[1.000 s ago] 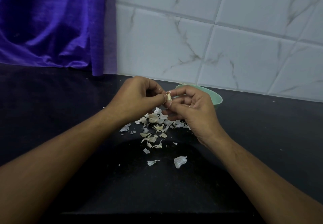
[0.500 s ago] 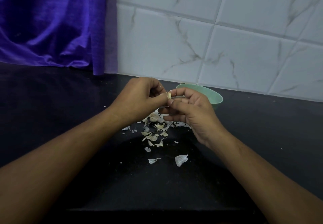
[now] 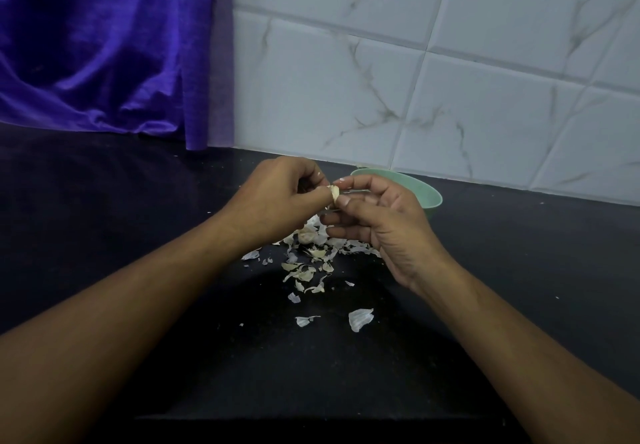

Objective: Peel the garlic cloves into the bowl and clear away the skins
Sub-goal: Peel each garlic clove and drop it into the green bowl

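Observation:
A small pale garlic clove (image 3: 334, 193) is held in the air between both hands, in front of a light green bowl (image 3: 427, 195). My left hand (image 3: 277, 197) pinches it from the left with curled fingers. My right hand (image 3: 377, 215) pinches it from the right with thumb and forefinger, its other fingers loosely bent. Below the hands, a pile of papery garlic skins (image 3: 311, 256) lies on the black counter (image 3: 104, 222). What the bowl holds is hidden behind my right hand.
Loose skin flakes lie nearer to me, the largest one (image 3: 360, 319) to the right. A white marble-tiled wall (image 3: 415, 80) stands close behind the bowl. A purple cloth (image 3: 104, 45) hangs at the back left down to the counter.
Both hands have shifted slightly up and apart while working the clove; my right fingers have loosened and spread a little. The skins and bowl stay where they were.

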